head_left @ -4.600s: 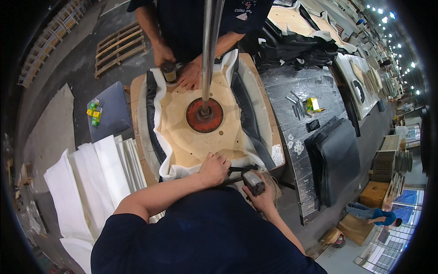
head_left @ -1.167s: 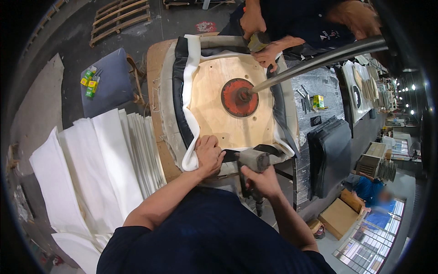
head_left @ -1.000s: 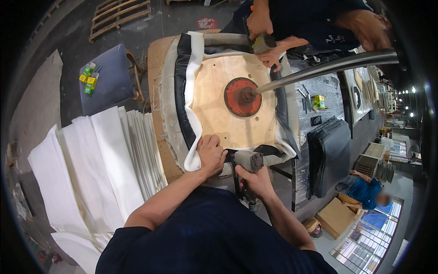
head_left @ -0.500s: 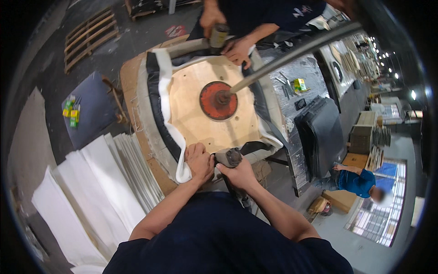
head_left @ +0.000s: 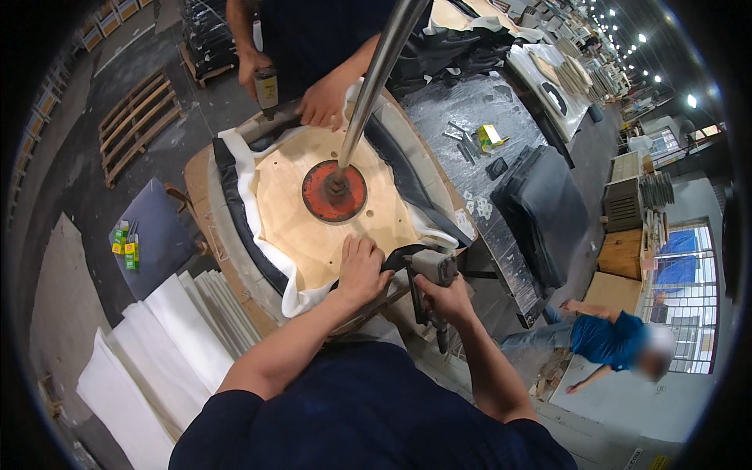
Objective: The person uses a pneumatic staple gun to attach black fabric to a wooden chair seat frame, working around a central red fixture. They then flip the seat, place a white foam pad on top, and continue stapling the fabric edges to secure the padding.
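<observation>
A pale plywood board (head_left: pixel 286 188) lies on a seat-like piece, ringed by white padding (head_left: pixel 249 196) and a black cover (head_left: pixel 401 254). A red disc (head_left: pixel 321 205) on a metal pole (head_left: pixel 366 110) rests on the board's middle. My left hand (head_left: pixel 360 272) lies on the board's near edge, fingers stretched out, its thumb by the black cover. Closed round the handle of a grey staple gun (head_left: pixel 439 265), my right hand (head_left: pixel 448 298) is at the near right corner. The gun's nose is beside the black cover.
Opposite me, a co-worker's hand (head_left: pixel 323 102) is at the far edge; the other holds a similar staple gun (head_left: pixel 266 90). White sheets (head_left: pixel 168 321) stand at left. Right, a table (head_left: pixel 439 117) bears dark panels (head_left: pixel 540 215). Another person (head_left: pixel 607 341) is at far right.
My left hand has moved right along the near edge, and its fingers now stretch onto the board. The staple gun has shifted right. The co-worker's staple gun is farther left.
</observation>
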Tool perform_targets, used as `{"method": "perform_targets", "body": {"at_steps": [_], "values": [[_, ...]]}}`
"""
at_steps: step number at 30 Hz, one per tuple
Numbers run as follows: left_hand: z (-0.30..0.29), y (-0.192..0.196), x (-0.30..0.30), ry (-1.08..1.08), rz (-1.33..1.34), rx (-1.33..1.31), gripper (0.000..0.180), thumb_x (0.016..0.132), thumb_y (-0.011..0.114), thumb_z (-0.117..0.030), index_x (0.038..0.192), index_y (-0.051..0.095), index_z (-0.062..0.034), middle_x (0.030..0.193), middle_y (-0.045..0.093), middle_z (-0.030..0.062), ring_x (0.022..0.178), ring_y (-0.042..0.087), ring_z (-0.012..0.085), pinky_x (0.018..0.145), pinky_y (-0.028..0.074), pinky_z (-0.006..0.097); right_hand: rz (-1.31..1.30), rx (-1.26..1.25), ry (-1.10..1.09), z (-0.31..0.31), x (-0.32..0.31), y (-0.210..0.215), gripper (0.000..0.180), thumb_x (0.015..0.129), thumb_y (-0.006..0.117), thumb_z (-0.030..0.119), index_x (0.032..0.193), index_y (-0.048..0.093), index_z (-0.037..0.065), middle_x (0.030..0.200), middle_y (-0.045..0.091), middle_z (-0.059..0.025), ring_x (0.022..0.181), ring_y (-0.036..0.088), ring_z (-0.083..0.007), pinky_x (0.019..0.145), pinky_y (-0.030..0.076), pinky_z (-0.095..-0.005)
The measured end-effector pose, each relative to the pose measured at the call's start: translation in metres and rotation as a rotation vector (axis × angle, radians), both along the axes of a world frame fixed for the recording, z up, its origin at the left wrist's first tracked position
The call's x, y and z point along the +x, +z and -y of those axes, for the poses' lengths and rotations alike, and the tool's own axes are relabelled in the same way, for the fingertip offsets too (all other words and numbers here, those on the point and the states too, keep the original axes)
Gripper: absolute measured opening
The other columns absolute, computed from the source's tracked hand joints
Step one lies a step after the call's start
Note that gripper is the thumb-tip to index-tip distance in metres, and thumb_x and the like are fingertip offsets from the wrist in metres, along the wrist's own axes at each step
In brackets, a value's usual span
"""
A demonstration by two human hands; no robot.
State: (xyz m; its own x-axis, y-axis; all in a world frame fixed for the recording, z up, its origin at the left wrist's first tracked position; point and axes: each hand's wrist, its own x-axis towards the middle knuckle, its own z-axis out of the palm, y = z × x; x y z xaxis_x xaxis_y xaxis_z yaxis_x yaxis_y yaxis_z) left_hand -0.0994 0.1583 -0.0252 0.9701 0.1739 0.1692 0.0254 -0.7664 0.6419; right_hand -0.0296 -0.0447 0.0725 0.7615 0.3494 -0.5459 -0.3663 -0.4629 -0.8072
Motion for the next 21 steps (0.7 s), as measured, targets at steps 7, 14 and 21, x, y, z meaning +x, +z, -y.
{"method": "perform_targets", "body": {"at_steps": [7, 14, 21], "values": [[0.003, -0.011, 0.008, 0.015, 0.018, -0.012, 0.027, 0.087, 0.083, -0.032, 0.093, 0.081, -0.0061, 0.117, 0.062, 0.0115, 0.129, 0.052, 0.0342, 0.128, 0.027, 0.061, -0.068, -0.048, 0.165, -0.013, 0.027, -0.003, 0.027, 0.098, 0.082, 0.018, 0.119, 0.072, 0.005, 0.079, 0.066, 0.0008, 0.055, 0.058, -0.0101, 0.049, 0.045, -0.0305], [0.008, -0.014, 0.015, 0.123, -0.012, -0.119, 0.018, 0.088, 0.078, -0.024, 0.091, 0.081, -0.0069, 0.114, 0.062, 0.0082, 0.128, 0.053, 0.0308, 0.129, 0.026, 0.059, -0.073, -0.157, 0.273, -0.033, 0.046, 0.001, 0.025, 0.097, 0.083, 0.019, 0.115, 0.074, 0.005, 0.079, 0.068, -0.0002, 0.055, 0.058, -0.0101, 0.049, 0.045, -0.0309], [0.007, -0.014, 0.015, 0.132, 0.006, -0.134, 0.020, 0.087, 0.079, -0.024, 0.092, 0.080, -0.0047, 0.115, 0.062, 0.0093, 0.128, 0.053, 0.0320, 0.129, 0.026, 0.059, 0.067, -0.302, 0.442, -0.053, 0.057, 0.005, 0.029, 0.094, 0.086, 0.021, 0.114, 0.076, 0.004, 0.088, 0.075, -0.0040, 0.071, 0.068, -0.0156, 0.065, 0.054, -0.0350]]}}
